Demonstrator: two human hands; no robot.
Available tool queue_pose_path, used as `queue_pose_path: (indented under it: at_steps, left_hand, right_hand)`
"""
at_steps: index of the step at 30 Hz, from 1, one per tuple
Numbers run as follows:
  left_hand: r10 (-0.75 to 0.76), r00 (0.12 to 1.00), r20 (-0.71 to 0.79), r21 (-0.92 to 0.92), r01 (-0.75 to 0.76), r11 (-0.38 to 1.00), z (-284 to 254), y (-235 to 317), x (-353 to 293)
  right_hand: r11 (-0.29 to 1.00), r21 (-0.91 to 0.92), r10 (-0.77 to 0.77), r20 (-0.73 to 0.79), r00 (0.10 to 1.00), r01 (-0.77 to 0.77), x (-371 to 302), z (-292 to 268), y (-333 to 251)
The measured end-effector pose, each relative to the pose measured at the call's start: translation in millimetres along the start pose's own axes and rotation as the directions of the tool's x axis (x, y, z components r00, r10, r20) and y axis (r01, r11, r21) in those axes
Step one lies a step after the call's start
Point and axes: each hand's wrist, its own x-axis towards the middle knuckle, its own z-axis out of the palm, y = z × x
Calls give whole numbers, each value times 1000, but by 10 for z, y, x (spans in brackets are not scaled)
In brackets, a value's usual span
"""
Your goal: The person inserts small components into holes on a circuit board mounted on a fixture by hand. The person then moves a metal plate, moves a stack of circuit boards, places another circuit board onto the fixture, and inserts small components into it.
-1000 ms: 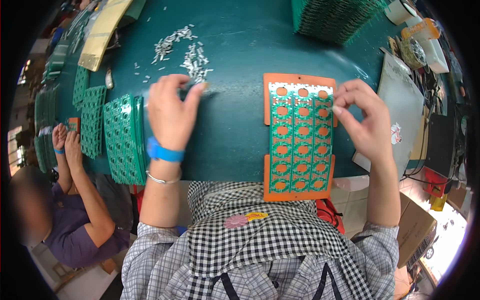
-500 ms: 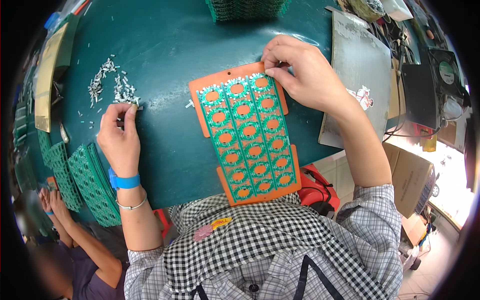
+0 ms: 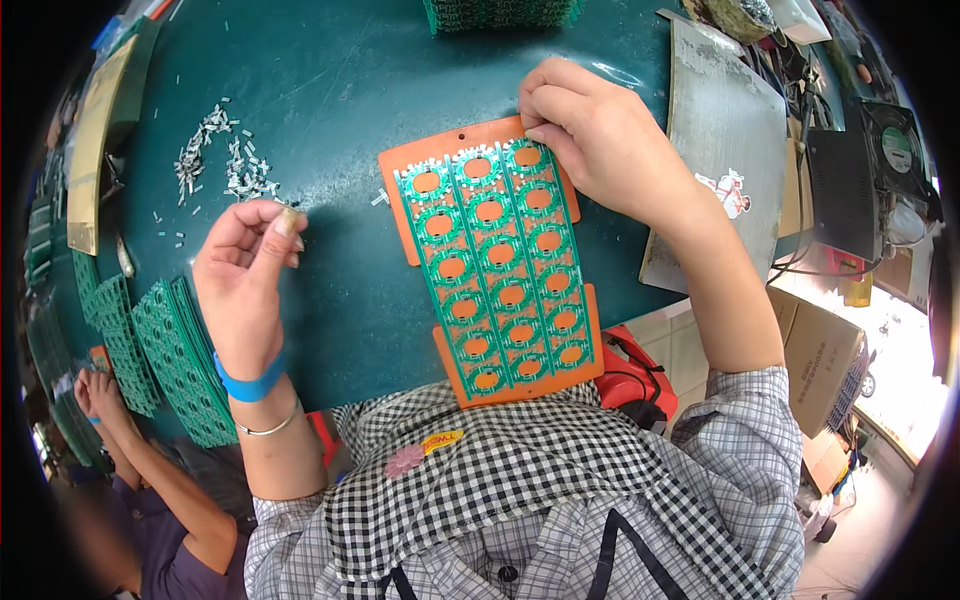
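Observation:
An orange fixture plate (image 3: pixel 396 158) lies in front of me, its near end over my checked apron. On it rests a green circuit board panel (image 3: pixel 491 281) with rows of ring-shaped boards and oval openings; small white parts sit along its far row. My right hand (image 3: pixel 592 130) is closed in a pinch at the panel's far right corner, and what its fingertips hold is hidden. My left hand (image 3: pixel 243 275) is raised left of the panel, thumb and forefinger pressed together; anything between them is too small to name. Beyond it lies a heap of small white parts (image 3: pixel 247 172).
Green board panels (image 3: pixel 182 355) stand stacked at the left, near another person's hands (image 3: pixel 101 400). More boards (image 3: pixel 503 14) are piled at the far edge. A grey metal sheet (image 3: pixel 715 150) and a black fan (image 3: pixel 893 150) are on the right. A cardboard box (image 3: pixel 815 345) stands below.
My left hand has lifted off the heap of white parts and moved slightly right, turning toward the panel. My right hand stays at the panel's far right corner, shifting only a little.

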Motion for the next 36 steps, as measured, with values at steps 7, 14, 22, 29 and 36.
queue_pose_path:
  at_steps: [7,14,22,29,36]
  left_hand:
    - [-76,965,250,-238,137,961,403,144,-198]
    - [-90,924,371,-365,234,901,676,160,-265]
    - [-135,880,455,-397,337,854,767,141,-308]
    - [-147,872,467,-397,356,846,806,135,-316]
    - [-121,892,435,-408,315,857,824,86,-327]
  right_hand:
    - [999,30,-33,35,999,32,16,-66,71]
    - [998,58,-25,45,999,22,28,-83,90]
    - [996,-36,-87,-7,996,87,41,-11,-21]
    - [996,-73,-46,-14,999,45,4,14,-21]
    - [950,-247,-183,54,982,190,50,-5,-113]
